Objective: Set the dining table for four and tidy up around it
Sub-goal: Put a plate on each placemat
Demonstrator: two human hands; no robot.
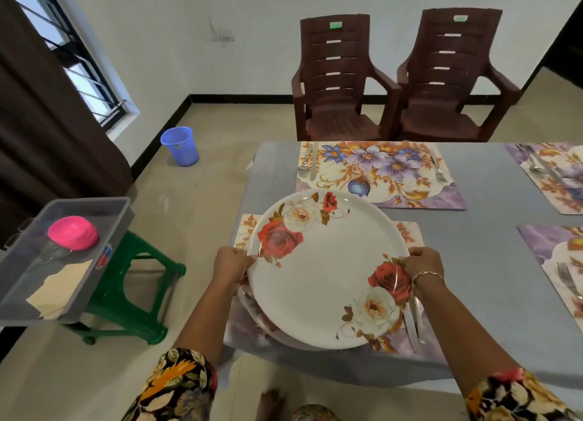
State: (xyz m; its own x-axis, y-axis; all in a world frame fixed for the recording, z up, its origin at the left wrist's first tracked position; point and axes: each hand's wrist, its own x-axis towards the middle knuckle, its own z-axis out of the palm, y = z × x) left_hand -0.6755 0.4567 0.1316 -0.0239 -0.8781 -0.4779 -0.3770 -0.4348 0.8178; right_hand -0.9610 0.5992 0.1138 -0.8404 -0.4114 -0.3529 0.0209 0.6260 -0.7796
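The plate [328, 269] is gripped at opposite rims by the fingers of the left hand [230, 263] and right hand [421, 263], held right over the near placemat [410, 233].

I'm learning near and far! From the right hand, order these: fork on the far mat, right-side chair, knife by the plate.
1. Knife, by the plate, just beside the right hand.
2. Fork, across on the far mat.
3. Chair, beyond the table, rightmost.

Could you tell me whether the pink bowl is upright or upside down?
Upside down: the pink bowl shows its domed underside, no opening visible.
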